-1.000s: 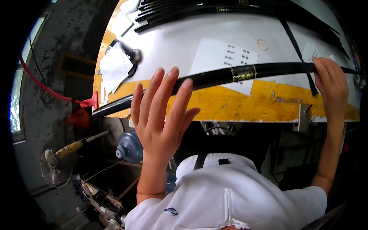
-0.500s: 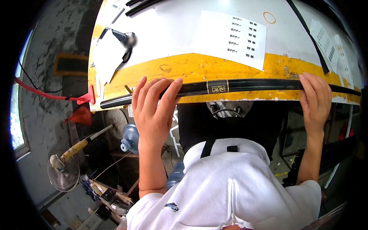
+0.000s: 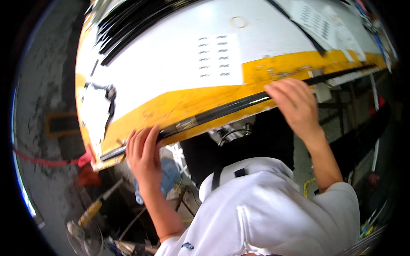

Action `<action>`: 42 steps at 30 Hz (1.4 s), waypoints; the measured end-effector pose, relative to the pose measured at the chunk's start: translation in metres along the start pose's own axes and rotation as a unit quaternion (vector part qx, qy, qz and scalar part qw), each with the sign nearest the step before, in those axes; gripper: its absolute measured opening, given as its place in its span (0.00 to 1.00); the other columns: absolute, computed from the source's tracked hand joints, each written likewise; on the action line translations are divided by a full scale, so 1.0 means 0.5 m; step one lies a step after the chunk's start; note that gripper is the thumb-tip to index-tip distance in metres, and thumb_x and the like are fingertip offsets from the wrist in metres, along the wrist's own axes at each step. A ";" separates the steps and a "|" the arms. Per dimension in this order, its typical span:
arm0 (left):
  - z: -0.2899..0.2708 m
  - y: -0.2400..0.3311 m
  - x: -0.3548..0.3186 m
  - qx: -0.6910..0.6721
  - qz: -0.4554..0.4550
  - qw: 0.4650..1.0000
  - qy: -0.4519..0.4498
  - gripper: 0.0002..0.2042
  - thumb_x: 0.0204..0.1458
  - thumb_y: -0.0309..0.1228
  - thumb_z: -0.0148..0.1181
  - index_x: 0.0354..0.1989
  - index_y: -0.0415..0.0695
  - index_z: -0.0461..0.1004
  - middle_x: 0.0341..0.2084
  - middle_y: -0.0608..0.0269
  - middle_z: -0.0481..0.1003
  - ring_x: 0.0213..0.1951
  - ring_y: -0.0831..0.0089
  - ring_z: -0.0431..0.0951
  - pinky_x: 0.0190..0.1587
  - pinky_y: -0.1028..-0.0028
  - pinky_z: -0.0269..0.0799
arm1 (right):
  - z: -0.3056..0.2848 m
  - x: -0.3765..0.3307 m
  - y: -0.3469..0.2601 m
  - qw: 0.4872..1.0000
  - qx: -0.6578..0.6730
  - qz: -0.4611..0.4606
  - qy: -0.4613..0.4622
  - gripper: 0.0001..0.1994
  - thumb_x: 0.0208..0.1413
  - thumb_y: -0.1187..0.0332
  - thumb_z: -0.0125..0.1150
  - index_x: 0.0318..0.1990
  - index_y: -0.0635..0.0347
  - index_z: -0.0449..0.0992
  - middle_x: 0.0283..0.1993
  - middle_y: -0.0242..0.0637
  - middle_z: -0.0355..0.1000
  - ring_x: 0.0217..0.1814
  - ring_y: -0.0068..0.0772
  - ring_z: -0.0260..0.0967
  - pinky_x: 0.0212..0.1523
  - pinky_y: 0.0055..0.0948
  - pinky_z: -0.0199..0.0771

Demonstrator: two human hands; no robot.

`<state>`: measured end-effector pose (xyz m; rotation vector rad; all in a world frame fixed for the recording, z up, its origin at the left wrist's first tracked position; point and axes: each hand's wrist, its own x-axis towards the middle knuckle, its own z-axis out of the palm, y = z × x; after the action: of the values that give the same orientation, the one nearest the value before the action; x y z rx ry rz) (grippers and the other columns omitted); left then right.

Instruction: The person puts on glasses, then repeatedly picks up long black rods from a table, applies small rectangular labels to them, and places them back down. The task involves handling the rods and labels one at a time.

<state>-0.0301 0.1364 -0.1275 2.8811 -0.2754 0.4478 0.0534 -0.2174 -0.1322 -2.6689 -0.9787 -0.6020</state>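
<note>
A long black tapered fishing rod (image 3: 232, 106) lies along the near edge of the table, slanting from lower left to upper right. It has a dark band with gold markings (image 3: 186, 123). My left hand (image 3: 143, 155) closes over the rod near its left end, just left of the band. Farther right, my right hand (image 3: 297, 104) grips the rod with its fingers curled over the top. Both palms' undersides are hidden, and the picture is blurred by motion.
The white table has a worn yellow edge (image 3: 260, 72). On it lie a sheet with rows of dark labels (image 3: 220, 59), several black rods (image 3: 136, 25), a yellowish ring (image 3: 238, 22) and more paper sheets (image 3: 314, 23). Below stand a blue water jug (image 3: 170, 173) and a fan (image 3: 85, 239).
The view has turned and shifted, so the rod appears more slanted and more black rods show at the back. My right hand is now nearer my left, still on the rod.
</note>
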 end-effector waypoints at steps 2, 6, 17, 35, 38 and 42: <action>0.002 -0.002 -0.001 0.013 0.010 1.000 -0.002 0.15 0.52 0.26 0.60 0.50 0.45 0.76 0.43 0.59 0.76 0.49 0.59 0.75 0.61 0.57 0.64 | -0.002 0.002 0.003 0.999 0.033 0.004 0.020 0.17 0.48 0.76 0.63 0.47 0.59 0.77 0.46 0.36 0.74 0.50 0.38 0.72 0.51 0.37 0.73; -0.012 0.012 0.009 -0.038 -0.002 0.999 -0.017 0.16 0.49 0.28 0.64 0.48 0.44 0.75 0.45 0.56 0.76 0.51 0.55 0.74 0.61 0.54 0.63 | -0.004 0.001 0.007 0.998 0.054 0.010 0.017 0.19 0.44 0.76 0.66 0.48 0.58 0.77 0.47 0.35 0.74 0.51 0.38 0.72 0.53 0.37 0.72; 0.004 0.062 0.310 -0.089 0.073 0.981 -0.157 0.29 0.48 0.42 0.69 0.58 0.46 0.70 0.60 0.54 0.68 0.60 0.55 0.68 0.61 0.60 0.67 | -0.034 0.039 -0.004 0.992 0.123 0.003 0.042 0.15 0.47 0.78 0.64 0.45 0.62 0.77 0.48 0.40 0.72 0.52 0.46 0.70 0.53 0.42 0.69; 0.059 0.029 0.408 -0.141 -0.046 0.979 -0.140 0.12 0.47 0.34 0.68 0.38 0.43 0.78 0.34 0.58 0.78 0.37 0.60 0.79 0.39 0.61 0.73 | -0.040 0.061 0.038 0.968 0.188 0.162 -0.046 0.17 0.60 0.74 0.54 0.57 0.60 0.71 0.49 0.40 0.73 0.47 0.35 0.70 0.50 0.32 0.68; -0.025 0.044 0.344 -0.344 -0.127 0.930 -0.028 0.14 0.49 0.35 0.68 0.38 0.40 0.75 0.30 0.59 0.77 0.29 0.68 0.78 0.29 0.69 0.73 | -0.045 0.107 0.026 0.920 0.323 0.214 -0.060 0.18 0.64 0.68 0.50 0.61 0.58 0.68 0.51 0.39 0.73 0.47 0.31 0.69 0.50 0.30 0.68; -0.075 0.080 0.228 -0.618 -0.257 0.740 0.072 0.18 0.53 0.38 0.66 0.44 0.37 0.71 0.29 0.60 0.75 0.24 0.78 0.74 0.22 0.80 0.70 | -0.010 0.145 0.013 0.810 0.528 0.220 -0.130 0.28 0.64 0.57 0.52 0.66 0.64 0.57 0.48 0.43 0.70 0.46 0.30 0.70 0.44 0.26 0.68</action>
<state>0.0575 0.0897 -0.0490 1.4787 0.2113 0.2147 0.1063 -0.1832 -0.0956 -1.8175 -0.4530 0.3613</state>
